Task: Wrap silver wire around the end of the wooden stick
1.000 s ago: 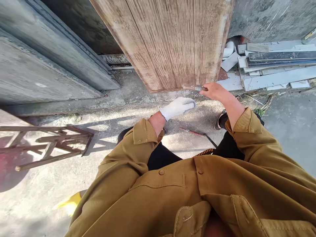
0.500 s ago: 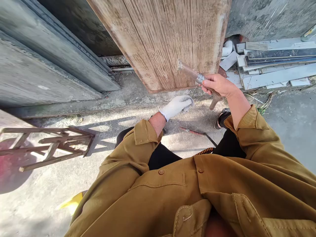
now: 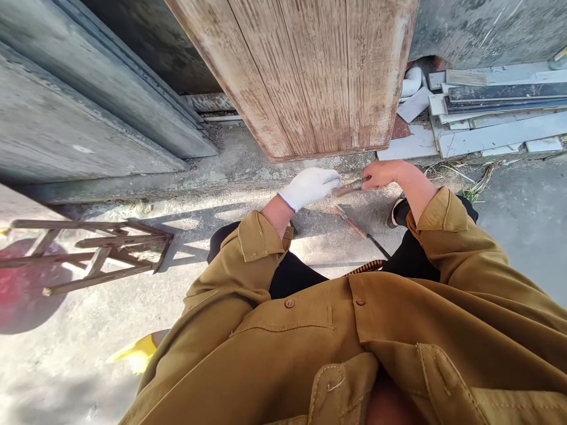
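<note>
**Lowering a bound tool (image 3: pixel 348 188) beside a gloved left hand (image 3: pixel 309 188)**

The bare right hand (image 3: pixel 384 173) grips the blurred tool, now dropped from in front of the planked panel (image 3: pixel 328 77) to just below its bottom edge, so the work sits close to the glove. The left fingers curl; whether they hold anything, I cannot tell.

outdoor spot beside a building: sunlit concrete ground (image 3: pixel 93 319) in front of 1 grooved wooden panel (image 3: pixel 310 77); right of the panel, a grey wall (image 3: pixel 482 29), stacked boards (image 3: pixel 500 134), a white pipe (image 3: pixel 411 82) and grass (image 3: pixel 475 189).
</note>
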Motion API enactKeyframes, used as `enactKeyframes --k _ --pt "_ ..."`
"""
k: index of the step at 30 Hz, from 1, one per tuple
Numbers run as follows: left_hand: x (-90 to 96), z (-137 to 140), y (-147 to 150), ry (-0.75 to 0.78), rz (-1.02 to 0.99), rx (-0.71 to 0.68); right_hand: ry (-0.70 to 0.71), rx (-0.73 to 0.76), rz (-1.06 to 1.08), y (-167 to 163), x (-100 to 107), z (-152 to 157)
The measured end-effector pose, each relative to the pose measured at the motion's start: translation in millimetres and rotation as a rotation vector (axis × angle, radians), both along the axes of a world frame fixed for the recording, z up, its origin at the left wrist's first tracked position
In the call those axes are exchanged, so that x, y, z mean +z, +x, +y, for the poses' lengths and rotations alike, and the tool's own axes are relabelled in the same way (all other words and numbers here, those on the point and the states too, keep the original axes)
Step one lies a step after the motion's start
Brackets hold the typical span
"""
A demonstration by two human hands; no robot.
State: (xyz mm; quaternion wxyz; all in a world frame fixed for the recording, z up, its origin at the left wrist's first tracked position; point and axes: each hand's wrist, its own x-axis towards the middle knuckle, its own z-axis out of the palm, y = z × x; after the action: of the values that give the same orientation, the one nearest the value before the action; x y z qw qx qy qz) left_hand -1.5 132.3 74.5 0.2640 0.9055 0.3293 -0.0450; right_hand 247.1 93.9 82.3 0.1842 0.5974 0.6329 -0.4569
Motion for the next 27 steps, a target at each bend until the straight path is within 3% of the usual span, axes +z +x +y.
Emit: enactKeyframes --k 4,6,8,11,13,15,18,21,24,27 --pt "-2.3 3.1 -0.2 -0.102 -0.174 0.044 -0.242 0.215 0.242 -15.3 4.8 -8.6" --pt "-3.4 1.8 3.6 -0.156 -0.274 0.1 -0.204 0.188 0.385 -15.7 14.9 -11.6" --pt "-3.8 -1.3 8.1 -0.221 -0.328 0.185 -0.007 0.038 0.507 -8.8 27.4 -12.3" --pt "-4.6 -7.2 12.1 -0.363 -0.308 0.229 0.353 -0.375 0.591 8.4 39.2 -8.6" --pt "-6.1 -9.7 11.3 -0.384 -0.29 0.167 0.491 -0.579 0.502 18.2 38.6 -4.4" --pt "-7.5 -9.1 8.2 -0.306 -0.281 0.101 0.518 -0.63 0.304 24.1 33.5 -1.0" --pt "-7.1 -3.3 2.0 -0.131 -0.225 0.057 0.467 -0.483 0.032 24.7 25.7 0.3" --pt "-4.0 2.5 -1.9 -0.016 -0.167 0.051 0.355 -0.268 -0.087 16.3 20.9 -2.0" --pt "-2.2 3.0 -1.8 -0.003 -0.14 0.0 0.188 -0.005 -0.149 0.5 14.8 -5.7" --pt "-2.8 1.6 -0.5 -0.05 -0.157 -0.029 -0.031 0.22 -0.027 -15.3 7.5 -9.9"
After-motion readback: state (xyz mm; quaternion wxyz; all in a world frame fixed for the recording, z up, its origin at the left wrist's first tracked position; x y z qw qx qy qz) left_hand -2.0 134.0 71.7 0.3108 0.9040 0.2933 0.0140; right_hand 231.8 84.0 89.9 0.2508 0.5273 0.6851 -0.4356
